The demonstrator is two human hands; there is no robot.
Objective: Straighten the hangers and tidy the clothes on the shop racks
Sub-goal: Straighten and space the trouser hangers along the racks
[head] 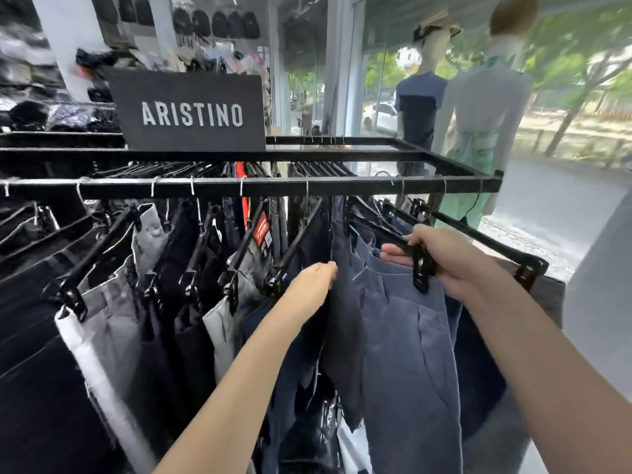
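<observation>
Gripping the black clip hanger w/ right hand, fingers curled tight at its clip end, blue trousers hung off the rail, we risk yanking the clip loose; left hand fingers are buried in dark trousers, grip unclear.

One view is supplied: a wide-angle camera worn on the head. It faces forward and slightly down, across the rack, whose front rail crosses the frame at mid-height. Range is close: the trousers fill the lower half. Both forearms enter from the bottom edge. The left hand sits near frame centre. The right hand, on a hanger, sits right of centre. The upper half covers the far field: the sign at upper left, the mannequins at upper right. The top corners are blurred.
</observation>
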